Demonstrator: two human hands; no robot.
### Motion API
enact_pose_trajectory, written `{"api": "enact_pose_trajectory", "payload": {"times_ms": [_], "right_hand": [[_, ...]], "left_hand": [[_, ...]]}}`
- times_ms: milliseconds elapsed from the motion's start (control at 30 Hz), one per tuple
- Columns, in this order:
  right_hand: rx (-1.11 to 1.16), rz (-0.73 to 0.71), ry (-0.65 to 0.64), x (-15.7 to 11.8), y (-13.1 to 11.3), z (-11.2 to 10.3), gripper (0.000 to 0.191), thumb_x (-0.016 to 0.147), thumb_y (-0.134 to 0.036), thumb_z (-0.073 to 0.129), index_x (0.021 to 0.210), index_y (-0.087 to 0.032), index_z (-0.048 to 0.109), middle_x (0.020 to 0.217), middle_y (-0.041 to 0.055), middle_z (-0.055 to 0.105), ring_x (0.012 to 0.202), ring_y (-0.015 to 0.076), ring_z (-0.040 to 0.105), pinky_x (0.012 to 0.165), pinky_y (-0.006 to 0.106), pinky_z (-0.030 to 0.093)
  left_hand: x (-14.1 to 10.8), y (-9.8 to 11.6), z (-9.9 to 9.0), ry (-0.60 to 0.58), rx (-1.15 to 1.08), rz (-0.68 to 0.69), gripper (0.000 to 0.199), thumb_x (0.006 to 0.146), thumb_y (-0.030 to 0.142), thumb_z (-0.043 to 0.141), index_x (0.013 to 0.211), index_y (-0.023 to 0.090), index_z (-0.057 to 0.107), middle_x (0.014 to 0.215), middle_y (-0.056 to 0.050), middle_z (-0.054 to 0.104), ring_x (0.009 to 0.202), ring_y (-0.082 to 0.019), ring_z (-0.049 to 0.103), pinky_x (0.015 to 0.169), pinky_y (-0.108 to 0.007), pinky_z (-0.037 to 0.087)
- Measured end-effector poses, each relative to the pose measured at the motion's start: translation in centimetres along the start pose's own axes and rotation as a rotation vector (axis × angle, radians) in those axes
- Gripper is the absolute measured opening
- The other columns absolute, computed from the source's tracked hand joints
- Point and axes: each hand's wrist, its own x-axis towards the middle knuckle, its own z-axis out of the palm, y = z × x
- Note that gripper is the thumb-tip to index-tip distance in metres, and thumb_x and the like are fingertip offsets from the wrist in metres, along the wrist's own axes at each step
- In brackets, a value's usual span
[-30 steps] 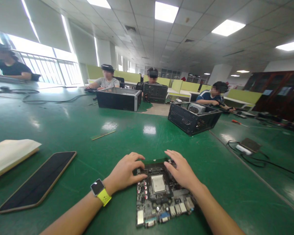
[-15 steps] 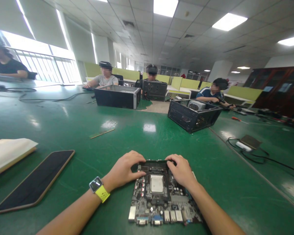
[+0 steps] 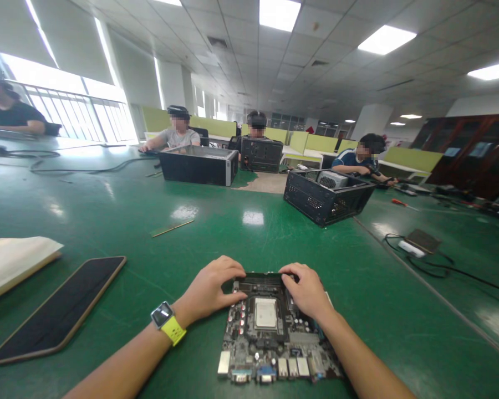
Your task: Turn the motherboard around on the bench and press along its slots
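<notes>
On the green surface (image 3: 216,241), a phone (image 3: 62,305) and a stack of paper (image 3: 19,263) are set off to the left, with a thin stick (image 3: 172,229) placed ahead of them. Three computer cases are seen farther back, the nearest being an open case (image 3: 316,197) to the right; a white plug (image 3: 412,248) is ringed by cords. A view of the board's right edge is partly blocked by the right forearm (image 3: 361,354).

Both arms are stretched forward with the wrists angled inward. The left hand (image 3: 211,286) is held in a half-open curve at the far left corner, its thumb laid inward; the grip of the right hand (image 3: 309,292) is nearly closed at the far right corner. Whether either is clamped cannot be told.

The circuit board (image 3: 276,339) is centred between the hands, its sockets (image 3: 291,368) pointed toward the wearer. Its outline appears nearly square, so no long axis can be judged.
</notes>
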Motion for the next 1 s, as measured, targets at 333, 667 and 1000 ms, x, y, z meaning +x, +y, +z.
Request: {"api": "enact_pose_trajectory", "payload": {"times_ms": [333, 667, 1000], "right_hand": [[-0.009, 0.008, -0.008, 0.0, -0.1, 0.1, 0.019, 0.081, -0.026, 0.053, 0.092, -0.024, 0.069, 0.096, 0.0003, 0.069, 0.092, 0.0183, 0.058, 0.086, 0.031, 0.039], [-0.183, -0.139, -0.031, -4.1, -8.6, -1.0, 0.031, 0.085, -0.049, 0.049, 0.095, -0.024, 0.065, 0.097, 0.0056, 0.067, 0.094, 0.0249, 0.057, 0.084, 0.041, 0.042], [-0.463, -0.071, -0.450, -6.5, -13.6, 2.7, 0.039, 0.075, -0.052, 0.053, 0.087, -0.019, 0.070, 0.082, 0.0126, 0.071, 0.078, 0.0310, 0.065, 0.067, 0.042, 0.049]], "left_hand": [[0.0, 0.1, 0.0, 0.003, -0.029, -0.026, 0.025, 0.078, 0.032, 0.071, 0.100, 0.021, 0.064, 0.104, -0.007, 0.063, 0.098, -0.022, 0.057, 0.087, -0.038, 0.049], [-0.1, -0.7, -0.1, 0.366, 0.032, -0.169, 0.011, 0.089, 0.024, 0.052, 0.095, 0.018, 0.059, 0.090, -0.005, 0.062, 0.085, -0.019, 0.058, 0.078, -0.034, 0.048], [-0.2, -0.4, -0.3, 0.355, 0.217, -0.155, 0.016, 0.089, 0.027, 0.050, 0.092, 0.017, 0.062, 0.079, -0.004, 0.062, 0.074, -0.019, 0.056, 0.069, -0.032, 0.047]]}}
